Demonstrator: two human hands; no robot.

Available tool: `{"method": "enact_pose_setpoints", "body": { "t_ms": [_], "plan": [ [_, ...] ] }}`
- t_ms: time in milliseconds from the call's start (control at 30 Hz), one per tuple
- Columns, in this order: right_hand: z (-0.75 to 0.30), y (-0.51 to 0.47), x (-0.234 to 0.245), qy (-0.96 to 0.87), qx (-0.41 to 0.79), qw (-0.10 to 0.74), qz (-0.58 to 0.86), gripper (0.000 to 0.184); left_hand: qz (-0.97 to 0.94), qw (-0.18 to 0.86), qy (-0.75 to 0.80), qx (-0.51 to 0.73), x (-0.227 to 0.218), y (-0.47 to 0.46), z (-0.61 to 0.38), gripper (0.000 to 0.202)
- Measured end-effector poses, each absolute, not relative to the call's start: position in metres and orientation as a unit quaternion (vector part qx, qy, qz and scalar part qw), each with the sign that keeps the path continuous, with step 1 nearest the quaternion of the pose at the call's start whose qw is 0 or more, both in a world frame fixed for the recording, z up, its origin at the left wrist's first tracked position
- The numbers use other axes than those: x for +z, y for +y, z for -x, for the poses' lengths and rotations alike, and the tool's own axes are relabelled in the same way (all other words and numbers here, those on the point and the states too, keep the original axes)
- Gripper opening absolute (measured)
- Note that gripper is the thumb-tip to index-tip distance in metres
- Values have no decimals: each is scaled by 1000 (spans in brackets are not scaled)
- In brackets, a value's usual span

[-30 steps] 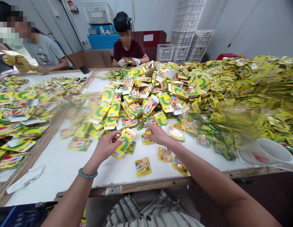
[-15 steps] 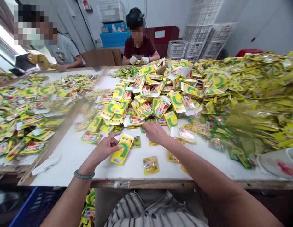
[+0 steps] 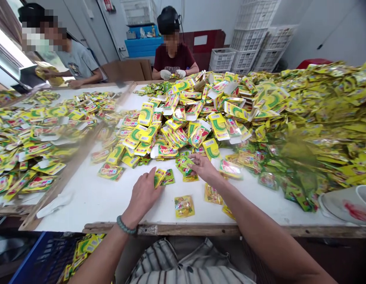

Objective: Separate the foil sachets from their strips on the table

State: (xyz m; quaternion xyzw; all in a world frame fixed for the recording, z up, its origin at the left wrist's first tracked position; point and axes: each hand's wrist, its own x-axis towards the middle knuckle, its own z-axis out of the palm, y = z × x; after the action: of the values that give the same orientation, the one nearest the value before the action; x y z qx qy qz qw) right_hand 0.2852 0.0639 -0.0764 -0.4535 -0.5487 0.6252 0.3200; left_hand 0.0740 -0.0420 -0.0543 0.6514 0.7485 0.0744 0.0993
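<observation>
My left hand [image 3: 144, 193] lies palm down on the white table [image 3: 97, 201], fingers closed over a flat yellow-green carton [image 3: 158, 176], most of which it hides. A green sachet [image 3: 169, 177] lies just right of it. My right hand [image 3: 204, 165] reaches forward, its fingertips pinched on a small bunch of green sachets [image 3: 184, 165] at the near edge of the heap of yellow cartons [image 3: 183, 126]. Two loose yellow sachets [image 3: 184, 206] [image 3: 211, 193] lie between my arms.
A deep pile of sachets [image 3: 313, 118] fills the right side. A white bowl [image 3: 348, 203] sits at the near right. More cartons cover the left table [image 3: 38, 134]. A blue crate [image 3: 38, 260] with cartons stands below left. Two people [image 3: 173, 57] [image 3: 73, 63] work at the far side.
My left hand has turned palm down and slid right with the carton under it. My right hand has gathered green sachets at the heap's edge.
</observation>
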Motion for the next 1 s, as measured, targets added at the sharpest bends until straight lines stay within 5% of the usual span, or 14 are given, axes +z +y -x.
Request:
{"method": "enact_pose_setpoints", "body": {
  "t_ms": [133, 333, 433, 700, 900, 1000],
  "plan": [
    [-290, 68, -80, -561, 621, 350, 421, 31, -591, 241, 753, 161, -45, -32, -63, 30],
    [-293, 69, -71, -616, 572, 402, 363, 25, -516, 516, 603, 322, -54, -7, -69, 49],
    [-292, 67, -69, -638, 514, 422, 388, 20, -498, 559, 580, 320, -59, -2, -82, 52],
    [-284, 63, -70, -751, 475, 234, 395, 9, -475, 626, 534, 312, -59, -6, -91, 49],
    [-284, 64, -71, -724, 466, 281, 424, 17, -413, 647, 545, 338, -56, -2, -90, 54],
    [-297, 65, -67, -753, 366, 269, 477, 19, -374, 641, 560, 369, -56, -1, -83, 55]
  ]
}}
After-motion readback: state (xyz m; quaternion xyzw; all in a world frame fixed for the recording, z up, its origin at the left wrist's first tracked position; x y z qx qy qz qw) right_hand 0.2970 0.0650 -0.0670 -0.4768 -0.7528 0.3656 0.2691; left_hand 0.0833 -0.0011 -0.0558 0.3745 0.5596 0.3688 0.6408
